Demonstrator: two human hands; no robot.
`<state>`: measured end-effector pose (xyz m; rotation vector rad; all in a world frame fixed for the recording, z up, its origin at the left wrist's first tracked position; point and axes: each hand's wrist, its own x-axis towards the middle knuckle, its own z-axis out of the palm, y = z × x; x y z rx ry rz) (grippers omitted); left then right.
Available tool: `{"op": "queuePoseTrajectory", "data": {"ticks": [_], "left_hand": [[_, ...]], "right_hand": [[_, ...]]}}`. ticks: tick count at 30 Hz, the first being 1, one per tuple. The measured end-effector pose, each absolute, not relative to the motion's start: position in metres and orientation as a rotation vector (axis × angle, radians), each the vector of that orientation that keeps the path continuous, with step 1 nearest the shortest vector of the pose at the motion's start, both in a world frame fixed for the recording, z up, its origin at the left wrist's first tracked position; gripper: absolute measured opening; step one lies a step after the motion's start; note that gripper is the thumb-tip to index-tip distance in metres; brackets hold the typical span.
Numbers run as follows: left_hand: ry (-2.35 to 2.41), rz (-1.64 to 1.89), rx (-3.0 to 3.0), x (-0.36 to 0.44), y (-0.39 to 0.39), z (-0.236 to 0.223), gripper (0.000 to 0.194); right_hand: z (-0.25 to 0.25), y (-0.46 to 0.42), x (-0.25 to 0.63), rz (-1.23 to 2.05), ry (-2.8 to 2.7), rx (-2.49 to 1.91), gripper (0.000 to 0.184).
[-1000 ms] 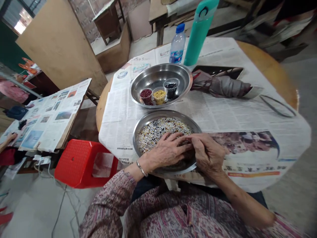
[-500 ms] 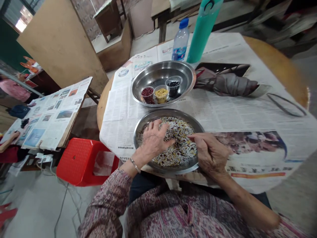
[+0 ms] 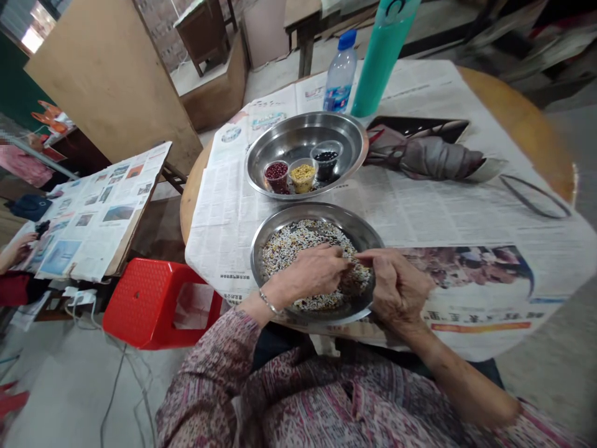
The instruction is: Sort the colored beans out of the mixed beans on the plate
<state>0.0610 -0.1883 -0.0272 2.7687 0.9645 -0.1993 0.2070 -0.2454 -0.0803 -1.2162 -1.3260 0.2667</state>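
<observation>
In front of me a steel basin [image 3: 259, 239] holds a mix of white grains, yellow bits and dark red and black beans [image 3: 298, 239]. My left hand [image 3: 319, 267], with a bracelet at the wrist, is over the mix, its fingers curled down and drawn together. At the basin's right rim, my right hand [image 3: 401, 283] is closed, with the index finger reaching inward close to the left fingertips. What either hand holds is hidden. Behind stands a second steel basin [image 3: 345, 127] with three plastic cups: red beans [image 3: 277, 174], yellow beans [image 3: 303, 174] and black beans [image 3: 327, 160].
Newspaper [image 3: 219, 230] covers the round table. A water bottle [image 3: 340, 71], a teal bottle [image 3: 385, 59] and a folded grey umbrella [image 3: 433, 155] stand or lie beyond the basins. To the left are a red stool [image 3: 140, 298] and another papered table, where a person's hand [image 3: 21, 249] shows.
My left hand has moved right across the mix toward my right hand, and its spread fingers have curled in. My right hand stays at the rim.
</observation>
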Motion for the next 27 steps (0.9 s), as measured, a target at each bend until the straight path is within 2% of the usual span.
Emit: {"op": "queuePoseTrajectory", "data": {"ticks": [7,12,18,20,27], "left_hand": [[1.091,0.158,2.751,-0.008,-0.215,-0.021,0.021],[1.233,0.539,2.671,-0.036,-0.226,-0.033,0.019],[1.138,1.058,2.562,-0.044,-0.236,-0.058,0.017],[1.145,1.108,2.525,-0.043,-0.237,-0.063,0.017],[1.155,1.077,2.526,-0.04,-0.237,-0.065,0.016]], "right_hand": [[-0.076,-0.246,0.207,0.33,-1.322,-1.291,0.034],[-0.078,-0.248,0.209,0.333,-1.367,-1.248,0.029],[-0.081,-0.243,0.217,0.298,-1.607,-1.253,0.021],[-0.079,-0.238,0.22,0.24,-1.799,-1.289,0.016],[-0.079,-0.221,0.213,0.204,-2.172,-1.488,0.025]]}}
